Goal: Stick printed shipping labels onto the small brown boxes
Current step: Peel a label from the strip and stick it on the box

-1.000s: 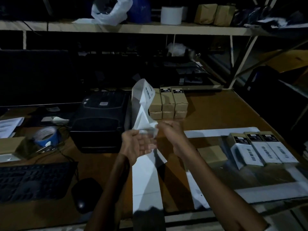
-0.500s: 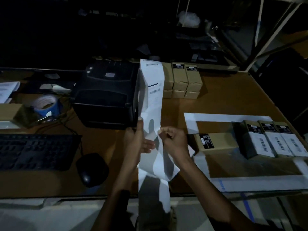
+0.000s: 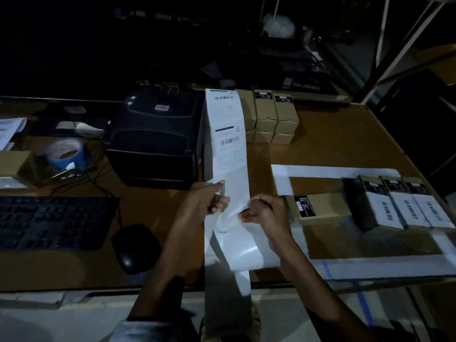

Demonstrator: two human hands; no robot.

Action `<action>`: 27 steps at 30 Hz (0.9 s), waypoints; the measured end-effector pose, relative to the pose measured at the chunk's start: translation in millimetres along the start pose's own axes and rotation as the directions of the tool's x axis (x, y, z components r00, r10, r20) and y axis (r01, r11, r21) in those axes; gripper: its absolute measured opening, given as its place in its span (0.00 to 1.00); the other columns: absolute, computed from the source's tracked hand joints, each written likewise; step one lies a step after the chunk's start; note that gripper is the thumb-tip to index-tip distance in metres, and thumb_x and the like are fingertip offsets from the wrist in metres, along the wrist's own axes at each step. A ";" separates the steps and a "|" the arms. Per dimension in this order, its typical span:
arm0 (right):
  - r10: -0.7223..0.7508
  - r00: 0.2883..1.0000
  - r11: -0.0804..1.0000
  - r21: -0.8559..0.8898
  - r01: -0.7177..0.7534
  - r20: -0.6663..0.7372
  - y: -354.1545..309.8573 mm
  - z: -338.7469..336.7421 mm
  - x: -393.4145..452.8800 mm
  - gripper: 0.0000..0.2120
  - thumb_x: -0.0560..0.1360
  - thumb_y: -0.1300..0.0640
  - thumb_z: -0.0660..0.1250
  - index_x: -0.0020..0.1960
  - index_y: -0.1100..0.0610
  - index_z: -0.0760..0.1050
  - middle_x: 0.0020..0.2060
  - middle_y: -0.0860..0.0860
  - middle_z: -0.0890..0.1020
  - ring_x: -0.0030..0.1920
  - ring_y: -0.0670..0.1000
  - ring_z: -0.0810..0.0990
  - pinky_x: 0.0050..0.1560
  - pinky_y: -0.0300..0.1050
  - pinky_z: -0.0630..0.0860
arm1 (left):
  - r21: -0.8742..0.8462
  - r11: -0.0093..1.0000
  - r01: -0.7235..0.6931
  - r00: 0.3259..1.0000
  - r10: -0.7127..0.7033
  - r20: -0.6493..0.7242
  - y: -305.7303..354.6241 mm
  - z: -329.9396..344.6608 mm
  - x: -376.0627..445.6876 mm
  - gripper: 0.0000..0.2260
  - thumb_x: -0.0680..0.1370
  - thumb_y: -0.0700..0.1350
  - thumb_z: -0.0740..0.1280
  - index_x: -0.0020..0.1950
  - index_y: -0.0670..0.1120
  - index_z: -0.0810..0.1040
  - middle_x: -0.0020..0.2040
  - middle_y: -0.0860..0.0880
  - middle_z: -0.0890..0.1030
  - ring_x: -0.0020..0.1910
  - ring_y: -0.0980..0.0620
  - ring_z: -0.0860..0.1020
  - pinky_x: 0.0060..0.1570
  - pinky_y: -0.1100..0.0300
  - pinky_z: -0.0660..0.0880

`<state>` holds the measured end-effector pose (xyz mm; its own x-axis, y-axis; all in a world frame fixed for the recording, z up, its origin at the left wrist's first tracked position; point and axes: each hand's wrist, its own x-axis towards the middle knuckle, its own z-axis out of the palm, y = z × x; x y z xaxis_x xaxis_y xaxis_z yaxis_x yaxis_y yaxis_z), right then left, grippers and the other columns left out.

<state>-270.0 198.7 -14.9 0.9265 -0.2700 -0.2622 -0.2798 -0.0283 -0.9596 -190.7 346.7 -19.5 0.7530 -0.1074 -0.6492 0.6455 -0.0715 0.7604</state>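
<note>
A long white strip of printed shipping labels (image 3: 228, 144) stands upright in front of me, barcodes facing me, its lower part trailing over the table's front edge. My left hand (image 3: 207, 199) pinches the strip's left edge. My right hand (image 3: 265, 212) pinches a peeling label at the strip's right edge. Just right of that hand a small brown box (image 3: 318, 206) with a black sticker lies flat and unlabelled. Three labelled boxes (image 3: 404, 206) lie in a row at the right. A stack of several bare brown boxes (image 3: 274, 117) stands behind the strip.
A black label printer (image 3: 155, 139) sits left of the strip. Further left lie a blue tape roll (image 3: 66, 154), a keyboard (image 3: 54, 223) and a mouse (image 3: 135, 248). White tape (image 3: 333, 171) marks a rectangle on the brown table (image 3: 333, 144). Shelving stands behind.
The label strip has been straightened and raised upright from a crumpled bend. Both hands have shifted lower on it, and the view has tilted down toward the table.
</note>
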 end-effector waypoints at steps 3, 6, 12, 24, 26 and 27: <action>0.095 0.995 0.991 -0.091 -0.096 -0.008 -4.9 -6.0 6.0 0.11 0.80 0.51 0.67 0.51 0.60 0.79 0.30 0.59 0.83 0.30 0.56 0.83 0.29 0.43 0.79 | -0.126 0.986 -0.108 0.994 0.105 -0.026 2.1 7.0 1.5 0.12 0.82 0.48 0.65 0.49 0.39 0.76 0.32 0.43 0.83 0.27 0.49 0.82 0.24 0.63 0.75; 0.129 0.992 0.986 -0.103 -0.127 0.005 -17.9 -9.5 19.5 0.17 0.78 0.45 0.70 0.52 0.59 0.79 0.29 0.54 0.82 0.28 0.53 0.81 0.26 0.40 0.72 | -0.141 0.972 -0.187 0.982 0.180 -0.061 -1.1 11.4 -4.2 0.09 0.82 0.46 0.67 0.54 0.40 0.77 0.36 0.41 0.85 0.34 0.46 0.85 0.30 0.58 0.80; 0.134 0.979 0.983 0.101 -0.150 0.155 -56.6 -6.9 44.9 0.07 0.79 0.60 0.70 0.55 0.63 0.80 0.44 0.55 0.87 0.40 0.53 0.87 0.39 0.39 0.82 | -0.209 0.956 -0.206 0.978 0.210 -0.007 -4.8 12.3 -10.1 0.14 0.80 0.45 0.68 0.61 0.38 0.76 0.45 0.37 0.85 0.41 0.43 0.86 0.38 0.55 0.83; 0.150 0.986 0.988 0.034 -0.153 0.077 -83.8 5.1 43.4 0.04 0.83 0.63 0.63 0.56 0.61 0.75 0.38 0.57 0.85 0.37 0.54 0.87 0.35 0.41 0.82 | -0.215 0.853 -0.476 0.872 0.425 -0.242 15.4 8.0 -24.5 0.10 0.80 0.47 0.69 0.49 0.39 0.79 0.42 0.42 0.86 0.40 0.45 0.86 0.41 0.55 0.83; 0.081 0.994 0.991 0.099 -0.089 0.080 -82.2 3.6 43.2 0.05 0.83 0.62 0.63 0.55 0.62 0.76 0.37 0.56 0.86 0.39 0.53 0.88 0.37 0.41 0.83 | -0.230 0.836 -0.499 0.863 0.454 -0.221 16.6 9.0 -23.2 0.10 0.80 0.47 0.69 0.48 0.39 0.80 0.43 0.41 0.86 0.43 0.45 0.86 0.43 0.55 0.83; 0.019 0.997 0.995 0.094 -0.026 0.072 -81.3 3.4 43.6 0.05 0.83 0.61 0.64 0.55 0.61 0.77 0.40 0.56 0.87 0.42 0.53 0.88 0.41 0.42 0.84 | -0.233 0.823 -0.518 0.853 0.474 -0.219 18.0 9.8 -22.8 0.09 0.80 0.46 0.69 0.48 0.40 0.80 0.44 0.41 0.86 0.44 0.45 0.86 0.44 0.56 0.83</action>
<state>-206.1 192.5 51.4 0.9366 -0.2007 -0.2871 -0.2787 0.0698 -0.9579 -197.5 338.2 9.2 0.9762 0.0921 -0.1965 0.1715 0.2278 0.9585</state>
